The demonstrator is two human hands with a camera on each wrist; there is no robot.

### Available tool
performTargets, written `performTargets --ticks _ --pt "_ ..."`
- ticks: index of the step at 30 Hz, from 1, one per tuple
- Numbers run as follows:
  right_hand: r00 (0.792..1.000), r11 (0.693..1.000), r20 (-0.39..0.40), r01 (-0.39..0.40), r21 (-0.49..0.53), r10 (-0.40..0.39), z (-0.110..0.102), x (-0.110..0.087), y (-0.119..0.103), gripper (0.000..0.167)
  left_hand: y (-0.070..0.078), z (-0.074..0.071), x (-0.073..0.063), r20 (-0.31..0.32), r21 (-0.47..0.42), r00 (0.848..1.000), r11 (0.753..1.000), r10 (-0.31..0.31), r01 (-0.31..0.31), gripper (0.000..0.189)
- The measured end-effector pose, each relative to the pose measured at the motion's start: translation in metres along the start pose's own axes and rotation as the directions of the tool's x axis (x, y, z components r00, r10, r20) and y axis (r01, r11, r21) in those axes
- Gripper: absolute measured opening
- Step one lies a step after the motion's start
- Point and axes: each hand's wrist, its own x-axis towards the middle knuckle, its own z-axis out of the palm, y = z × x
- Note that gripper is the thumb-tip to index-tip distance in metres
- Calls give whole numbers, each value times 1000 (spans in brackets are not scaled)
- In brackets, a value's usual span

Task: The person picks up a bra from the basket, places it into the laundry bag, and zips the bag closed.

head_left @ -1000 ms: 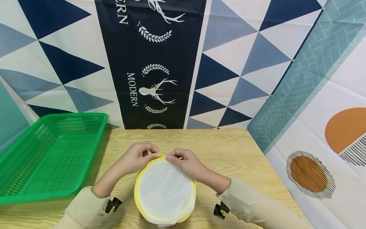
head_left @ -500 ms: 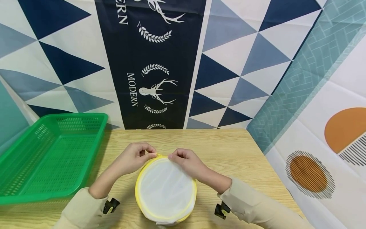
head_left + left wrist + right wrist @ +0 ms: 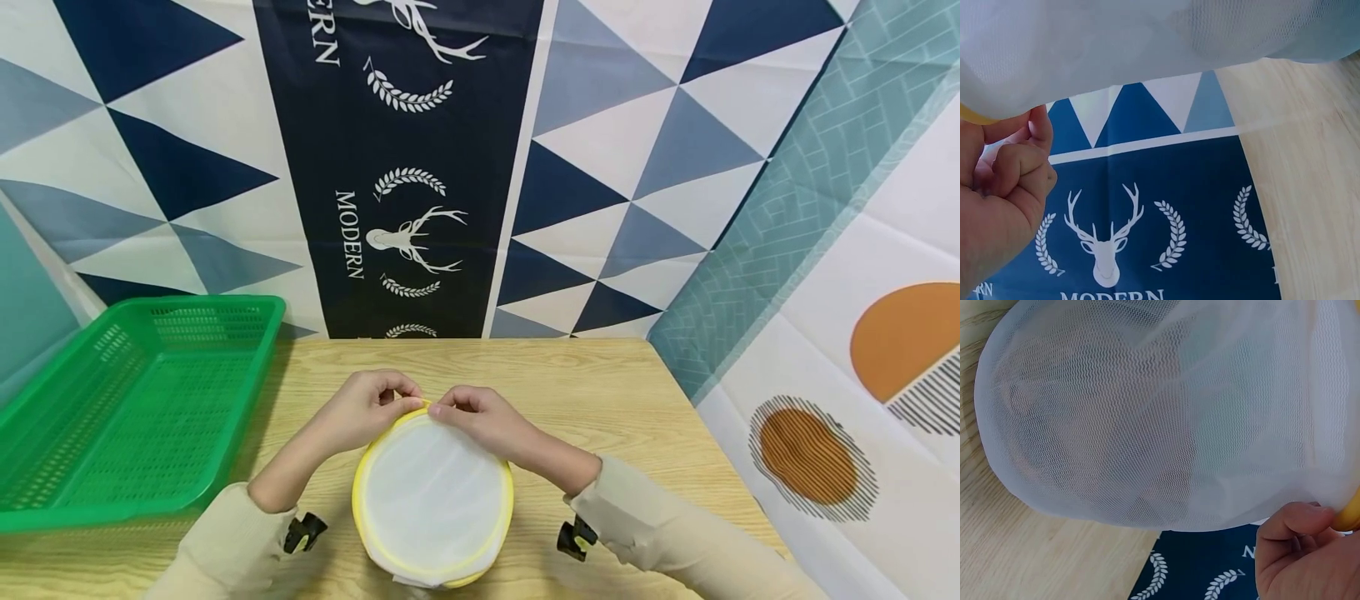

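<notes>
A round white mesh bag (image 3: 435, 496) with yellow edging stands on the table in front of me. My left hand (image 3: 371, 408) pinches the yellow edge (image 3: 426, 404) at the bag's far side, thumb against fingers. Just to its right, my right hand (image 3: 480, 421) pinches the same edge, and the two sets of fingertips almost meet. Sheer white mesh (image 3: 1116, 44) spans the top of the left wrist view, above the curled fingers. Through the bag's mesh side (image 3: 1147, 425), the right wrist view shows only blurred shapes. Exactly what the left fingertips grip is hidden.
A green plastic basket (image 3: 258, 375) with perforated sides stands to the left on the wooden table (image 3: 585, 375). Patterned cloth (image 3: 405, 167) covers the wall behind the table, and more printed cloth (image 3: 810, 350) hangs along the right side.
Half a second ago my left hand was slightly further left, with a bit of yellow edge showing between the hands. Now the hands are closer together. The bag has barely shifted.
</notes>
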Motion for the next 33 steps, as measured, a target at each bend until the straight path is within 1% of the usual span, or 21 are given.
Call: performTargets --ticks 6,10,14,17,24,33 --pt "1000 1000 7 -7 12 7 1 0 0 26 -2 1 0 -8 -29 1000 1000 -8 8 11" --pt "1000 1000 -2 -9 3 9 2 -1 1 26 -4 1 0 -12 -31 1000 999 -8 8 10" --pt "1000 1000 -14 -7 2 7 3 -3 2 27 -5 2 -1 -2 -34 1000 999 -9 9 9" --pt "1000 1000 -22 -1 3 1 3 -4 2 27 -6 2 -1 5 -34 1000 999 -4 4 9" --pt "1000 1000 -25 4 20 -3 3 -6 1 29 -5 2 -2 -2 -18 1000 1000 12 -12 8" --pt "1000 999 -20 2 42 -1 1 -8 2 31 -5 3 -1 -6 -7 1000 1000 10 -10 9"
